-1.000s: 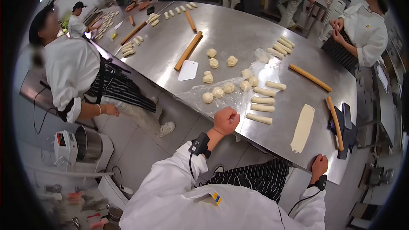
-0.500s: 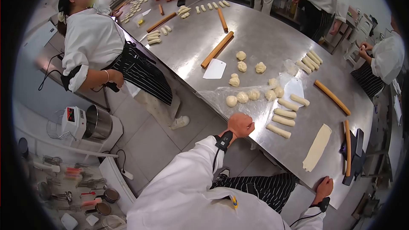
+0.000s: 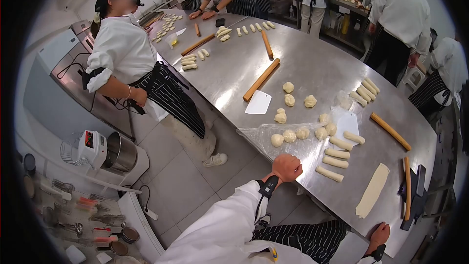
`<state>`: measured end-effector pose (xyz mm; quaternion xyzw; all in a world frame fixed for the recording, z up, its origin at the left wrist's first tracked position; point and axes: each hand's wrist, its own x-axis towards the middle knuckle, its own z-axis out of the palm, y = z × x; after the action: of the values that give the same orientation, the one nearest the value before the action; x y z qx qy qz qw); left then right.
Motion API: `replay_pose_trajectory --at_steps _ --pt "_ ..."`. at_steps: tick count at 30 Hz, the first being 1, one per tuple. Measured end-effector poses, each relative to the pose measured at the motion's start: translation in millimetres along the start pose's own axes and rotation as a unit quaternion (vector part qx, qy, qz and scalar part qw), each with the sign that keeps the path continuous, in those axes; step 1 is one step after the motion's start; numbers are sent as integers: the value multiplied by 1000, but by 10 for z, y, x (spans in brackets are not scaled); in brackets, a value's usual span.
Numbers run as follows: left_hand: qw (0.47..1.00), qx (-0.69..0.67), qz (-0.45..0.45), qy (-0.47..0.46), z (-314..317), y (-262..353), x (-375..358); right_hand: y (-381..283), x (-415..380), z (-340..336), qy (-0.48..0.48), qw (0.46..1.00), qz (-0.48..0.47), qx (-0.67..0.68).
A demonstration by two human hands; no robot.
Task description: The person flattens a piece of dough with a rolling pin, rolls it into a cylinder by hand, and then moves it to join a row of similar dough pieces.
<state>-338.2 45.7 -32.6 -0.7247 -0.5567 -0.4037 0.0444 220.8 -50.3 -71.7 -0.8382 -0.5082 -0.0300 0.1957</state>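
Note:
My left hand (image 3: 287, 167) rests as a fist at the table's near edge, beside the plastic sheet (image 3: 254, 137). Several round dough balls (image 3: 289, 136) lie under or along that sheet. To the fist's right are several dough logs (image 3: 336, 162), side by side. Closed too, my right hand (image 3: 379, 235) leans on the edge lower right, below a flat rolled strip of dough (image 3: 373, 190). Neither fist shows anything in it. A rolling pin (image 3: 407, 188) lies right of the strip, beside a dark object (image 3: 419, 195) I cannot make out.
On the steel table (image 3: 220, 80) lie a white scraper (image 3: 258, 102), a long rolling pin (image 3: 262, 79) and another rolling pin (image 3: 391, 131). A person (image 3: 128, 63) stands at the left side. Behind that person is a mixer (image 3: 115, 156). Several other people work around the far end.
My view has tilted up and left, so the table and both fists appear lower and farther right. Both fists stay closed at the edge. Far-end people have shifted posture.

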Motion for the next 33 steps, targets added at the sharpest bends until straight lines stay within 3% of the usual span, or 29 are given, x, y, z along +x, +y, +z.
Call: replay_pose_trajectory --at_steps 9,20,23,24,25,28,31,33 --pt "1000 2 2 28 29 -12 -1 -110 22 -47 9 1000 -6 -12" --pt "998 37 -53 -21 43 97 -28 -203 6 -115 -19 1000 -3 5" --pt "997 -20 -64 23 -123 411 -355 -303 8 -162 -17 1000 -8 18" --pt "997 -51 -25 48 -213 531 -630 -318 -8 -193 -26 999 -16 20" --pt "997 -42 -42 52 -335 712 -968 -318 -8 -221 -32 999 -23 21" --pt "952 -114 -273 -80 -495 1288 -2230 -237 34 -89 4 999 -30 43" --pt "948 -195 -189 -166 -739 1921 -2394 -224 7 -111 -20 993 -16 117" --pt "927 -277 -205 -150 -824 2360 -2071 -140 131 35 12 949 -38 313"
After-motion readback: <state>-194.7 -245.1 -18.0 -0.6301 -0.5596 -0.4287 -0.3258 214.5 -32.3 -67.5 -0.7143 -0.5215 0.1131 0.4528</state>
